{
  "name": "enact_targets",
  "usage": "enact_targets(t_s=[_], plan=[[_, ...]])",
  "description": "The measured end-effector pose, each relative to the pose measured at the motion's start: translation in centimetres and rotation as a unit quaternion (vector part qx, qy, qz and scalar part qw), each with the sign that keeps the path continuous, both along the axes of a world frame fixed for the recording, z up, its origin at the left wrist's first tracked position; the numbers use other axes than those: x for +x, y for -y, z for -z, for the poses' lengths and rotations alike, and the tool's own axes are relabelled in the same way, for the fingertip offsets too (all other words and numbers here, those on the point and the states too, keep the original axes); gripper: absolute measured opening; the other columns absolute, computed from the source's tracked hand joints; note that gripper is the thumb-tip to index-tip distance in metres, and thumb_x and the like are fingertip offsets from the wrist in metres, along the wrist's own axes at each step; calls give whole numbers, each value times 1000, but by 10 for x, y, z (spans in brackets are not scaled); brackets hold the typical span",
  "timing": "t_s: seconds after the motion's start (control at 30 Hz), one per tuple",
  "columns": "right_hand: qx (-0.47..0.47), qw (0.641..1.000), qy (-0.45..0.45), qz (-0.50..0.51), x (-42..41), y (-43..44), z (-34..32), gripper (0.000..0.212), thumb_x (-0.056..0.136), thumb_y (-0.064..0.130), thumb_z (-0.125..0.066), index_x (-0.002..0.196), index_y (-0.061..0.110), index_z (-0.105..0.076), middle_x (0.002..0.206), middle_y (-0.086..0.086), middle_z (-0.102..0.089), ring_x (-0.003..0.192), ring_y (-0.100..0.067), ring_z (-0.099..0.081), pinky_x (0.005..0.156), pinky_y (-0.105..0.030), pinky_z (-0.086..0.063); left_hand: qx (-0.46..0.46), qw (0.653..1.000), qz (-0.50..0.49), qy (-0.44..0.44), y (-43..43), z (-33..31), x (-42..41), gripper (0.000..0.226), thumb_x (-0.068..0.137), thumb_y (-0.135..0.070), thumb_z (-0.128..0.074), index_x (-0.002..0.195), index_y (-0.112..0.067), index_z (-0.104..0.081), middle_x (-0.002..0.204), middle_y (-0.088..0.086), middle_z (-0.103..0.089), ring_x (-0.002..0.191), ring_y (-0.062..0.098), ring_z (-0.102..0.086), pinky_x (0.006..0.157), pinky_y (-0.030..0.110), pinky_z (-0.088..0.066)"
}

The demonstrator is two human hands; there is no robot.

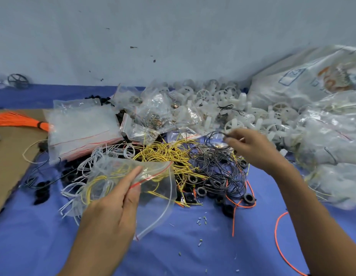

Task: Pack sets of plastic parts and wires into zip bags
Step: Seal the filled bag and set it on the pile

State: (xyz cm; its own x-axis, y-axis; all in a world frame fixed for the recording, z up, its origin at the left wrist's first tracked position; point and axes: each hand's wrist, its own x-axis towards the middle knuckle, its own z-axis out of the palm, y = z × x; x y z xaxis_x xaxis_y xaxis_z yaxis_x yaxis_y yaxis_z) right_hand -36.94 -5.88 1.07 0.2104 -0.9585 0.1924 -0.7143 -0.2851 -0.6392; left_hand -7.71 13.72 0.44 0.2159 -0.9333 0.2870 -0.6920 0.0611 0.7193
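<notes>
My left hand point(113, 204) pinches the red-striped mouth of a clear zip bag point(153, 198) that holds a yellow wire and a white wire. My right hand point(251, 148) pinches a thin black wire point(213, 134) lifted above the black wire pile point(219, 170). Between the hands lies a yellow wire pile point(165, 154). White wires point(105, 154) lie left of it. Black plastic rings point(201, 191) are scattered under the wires. White plastic wheels point(209, 100) are heaped at the back.
A stack of empty zip bags point(81, 128) sits at the left on the blue cloth point(183, 246). An orange wire bundle point(19, 120) lies on brown cardboard point(7, 162). Large filled plastic sacks point(322, 108) crowd the right. Loose orange wires point(278, 242) trail near my right forearm.
</notes>
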Motion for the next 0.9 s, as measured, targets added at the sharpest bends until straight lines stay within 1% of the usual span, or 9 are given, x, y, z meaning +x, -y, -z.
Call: enact_targets(t_s=[0.13, 0.27, 0.37, 0.43, 0.63, 0.73, 0.77, 0.83, 0.9], plan=[[-4, 990, 141, -19, -1, -16, -22, 7, 94, 31, -63, 93, 29, -69, 87, 0, -68, 76, -21, -66, 70, -51, -56, 9, 1000, 6, -6, 1, -2, -1, 49, 85, -53, -37, 131, -52, -51, 71, -26, -59, 63, 6, -55, 54, 31, -43], [-2, 974, 214, -72, 4, -37, -38, 17, 88, 38, -64, 99, 26, -71, 96, -10, -71, 79, -20, -69, 62, -32, -55, -1, 1000, 11, -6, 2, -2, -1, 49, 85, -56, -35, 131, -54, -51, 66, -15, -58, 60, 10, -54, 53, 34, -44], [-12, 964, 242, -105, 10, -50, -49, 16, 89, 39, -68, 97, 26, -72, 96, -9, -72, 86, -24, -70, 70, -42, -59, -5, 1000, 9, 3, 4, -1, -1, 47, 86, -55, -36, 131, -56, -49, 61, -7, -56, 55, 14, -52, 53, 38, -46], [-19, 956, 260, -132, 15, -57, -55, 10, 88, 32, -66, 93, 28, -73, 94, -8, -71, 85, -21, -69, 72, -38, -59, -4, 1000, 5, 5, 5, -1, 0, 45, 87, -54, -36, 130, -57, -49, 61, -4, -56, 53, 15, -51, 53, 40, -46], [-8, 945, 289, -155, 30, -74, -65, 12, 87, 25, -64, 94, 24, -74, 88, -8, -71, 75, -17, -68, 66, -28, -57, -4, 1000, 1, -4, 5, -1, -2, 42, 88, -55, -36, 128, -61, -47, 61, -4, -57, 56, 16, -53, 57, 40, -48], [58, 954, 225, -192, 46, -90, -52, 11, 90, 23, -67, 98, 22, -75, 79, -6, -71, 58, -16, -64, 56, -26, -54, -17, 1000, -7, -7, 7, -6, -4, 42, 97, -58, -33, 134, -52, -51, 62, -5, -61, 59, 14, -54, 61, 45, -48], [92, 958, 185, -200, 53, -95, -41, 11, 91, 21, -66, 98, 23, -75, 76, -5, -71, 54, -16, -64, 53, -27, -53, -23, 1000, -7, 6, 7, -9, -5, 43, 99, -56, -33, 137, -48, -51, 69, -6, -66, 65, 13, -58, 63, 46, -51], [158, 957, 140, -197, 73, -104, -15, 11, 93, 18, -64, 96, 21, -74, 73, -6, -70, 52, -21, -65, 50, -31, -54, -22, 998, 5, 66, 5, -9, -9, 47, 98, -47, -35, 141, -39, -51, 81, -2, -71, 77, 26, -64, 66, 44, -53], [215, 940, 196, -176, 98, -116, 8, 15, 94, 12, -61, 96, 20, -74, 72, -7, -70, 54, -22, -65, 52, -32, -55, -9, 982, 35, 183, 1, -6, -14, 44, 97, -36, -47, 141, -32, -52, 71, -4, -68, 65, 26, -64, 53, 33, -49]])
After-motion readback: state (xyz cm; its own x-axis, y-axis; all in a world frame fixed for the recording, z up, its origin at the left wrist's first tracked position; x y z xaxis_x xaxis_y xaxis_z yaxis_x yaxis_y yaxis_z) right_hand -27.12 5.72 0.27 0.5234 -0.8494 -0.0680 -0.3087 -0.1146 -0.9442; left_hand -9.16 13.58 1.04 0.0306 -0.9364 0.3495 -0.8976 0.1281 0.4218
